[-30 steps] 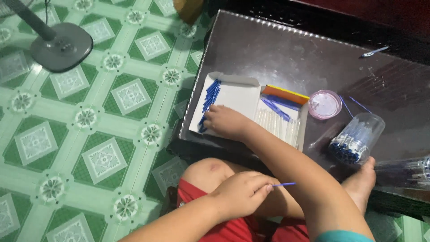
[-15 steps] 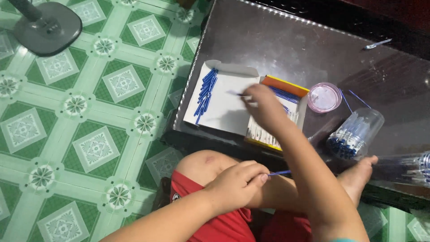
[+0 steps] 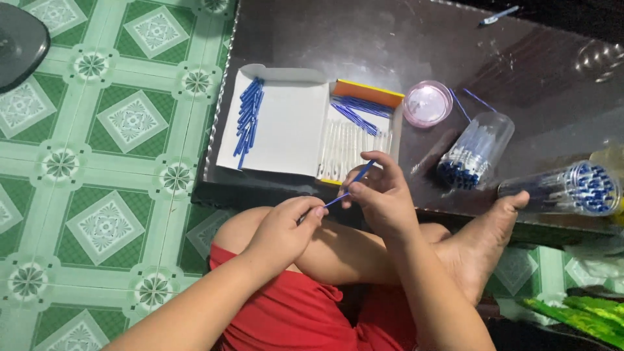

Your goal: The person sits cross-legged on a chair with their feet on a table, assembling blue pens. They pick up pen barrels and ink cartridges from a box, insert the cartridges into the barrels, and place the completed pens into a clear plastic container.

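Observation:
My left hand and my right hand meet over my bent knee, at the near edge of a low dark table. Together they pinch a thin blue pen refill, the right hand at its upper end, the left at its lower end. Just beyond them lies an open white box. Its flat lid carries a row of blue pen parts; its tray holds white tubes and several blue refills.
Two clear plastic jars full of blue-tipped refills lie on their sides at the right, beside a round pink lid. A green patterned tile floor spreads left, with a dark stand base in its far corner. My bare foot touches the table edge.
My right hand left the blue parts on the box lid, passed over the tray, and came back to my left hand, now sharing a blue refill with it.

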